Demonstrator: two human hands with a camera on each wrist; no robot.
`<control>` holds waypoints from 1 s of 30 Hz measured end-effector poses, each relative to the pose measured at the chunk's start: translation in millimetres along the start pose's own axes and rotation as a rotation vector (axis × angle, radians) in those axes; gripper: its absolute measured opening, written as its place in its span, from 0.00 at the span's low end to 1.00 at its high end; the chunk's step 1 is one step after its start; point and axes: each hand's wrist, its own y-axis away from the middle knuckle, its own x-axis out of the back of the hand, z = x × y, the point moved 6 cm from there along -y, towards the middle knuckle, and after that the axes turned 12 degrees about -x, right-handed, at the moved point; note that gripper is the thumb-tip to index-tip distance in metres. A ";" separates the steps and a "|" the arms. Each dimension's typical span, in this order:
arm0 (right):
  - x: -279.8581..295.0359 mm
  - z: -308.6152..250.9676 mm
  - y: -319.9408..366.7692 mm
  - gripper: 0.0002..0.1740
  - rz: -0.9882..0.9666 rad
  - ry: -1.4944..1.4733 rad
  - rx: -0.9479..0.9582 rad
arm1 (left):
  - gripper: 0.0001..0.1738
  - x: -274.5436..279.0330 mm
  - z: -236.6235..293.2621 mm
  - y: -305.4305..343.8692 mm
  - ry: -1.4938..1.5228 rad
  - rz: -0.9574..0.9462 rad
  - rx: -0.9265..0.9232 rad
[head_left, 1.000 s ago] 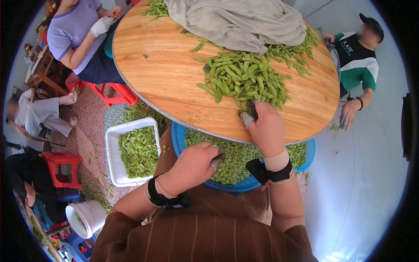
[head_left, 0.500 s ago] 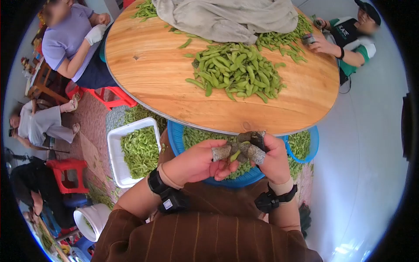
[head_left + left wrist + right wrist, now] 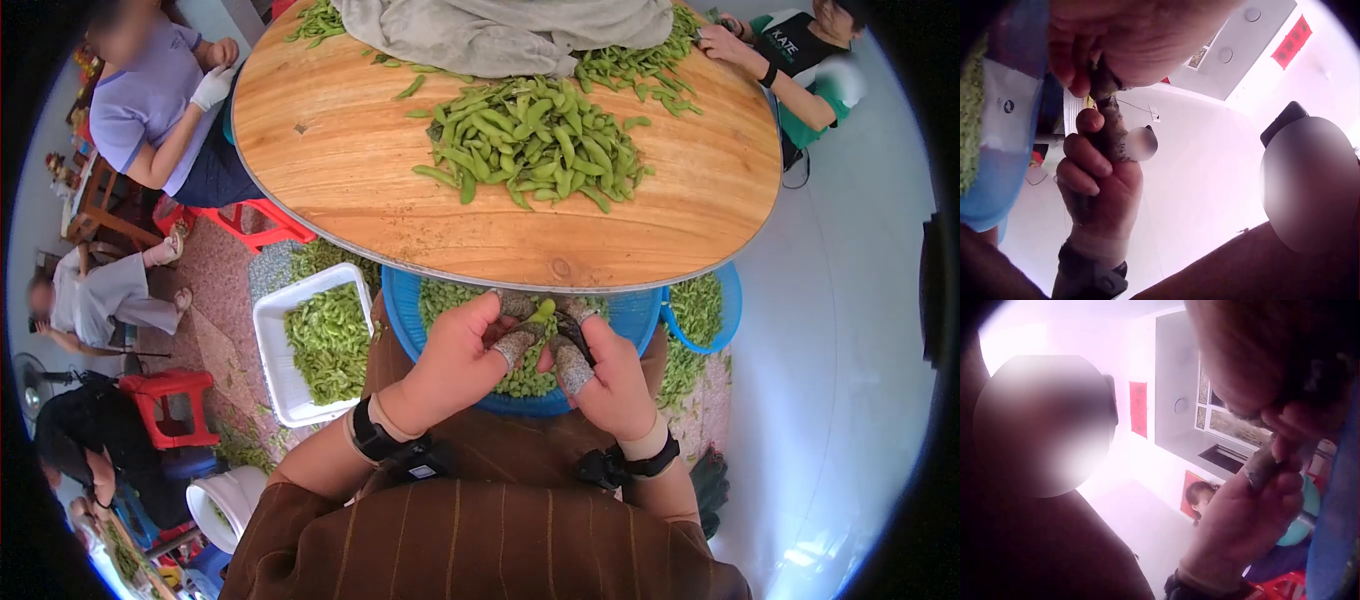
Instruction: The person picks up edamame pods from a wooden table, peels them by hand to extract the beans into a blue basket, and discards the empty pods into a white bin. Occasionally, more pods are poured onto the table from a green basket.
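Observation:
Over a blue basin (image 3: 397, 318) of green beans, my two hands meet just below the table edge. My left hand (image 3: 455, 350) pinches a green soybean pod (image 3: 544, 311) between a thumb and finger wrapped in grey tape. Its upper end sticks out above the fingertips. My right hand (image 3: 612, 388), also with grey wraps on thumb and finger, grips the same pod from the other side. In the left wrist view the right hand (image 3: 1100, 169) has its other fingers curled. The fingers hide most of the pod in both wrist views.
A pile of pods (image 3: 540, 145) lies on the round wooden table (image 3: 330, 180), with a grey cloth (image 3: 480, 35) behind it. A white crate (image 3: 270, 340) of pods stands left, a blue basket (image 3: 735, 310) right. People sit at both sides; a white bucket (image 3: 225, 500) stands lower left.
My right hand has come back from the pile on the table to meet my left over the basin. A pod is now held between them. The person at right has raised an arm to the table.

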 end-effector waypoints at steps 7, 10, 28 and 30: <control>-1.3 14.5 -0.9 0.19 -0.146 -0.386 -0.215 | 0.10 -5.3 28.4 1.2 -0.934 -0.158 -0.417; -5.2 18.4 4.9 0.18 -0.300 -0.740 -0.312 | 0.12 -2.5 -1.0 8.9 0.130 -0.128 0.165; -17.9 30.8 8.1 0.11 -0.321 -0.776 -0.443 | 0.06 -3.7 -10.8 12.8 -0.125 -0.221 0.228; -21.2 36.4 11.5 0.12 -0.375 -0.807 -0.463 | 0.08 -2.4 -26.5 20.0 0.095 -0.196 0.351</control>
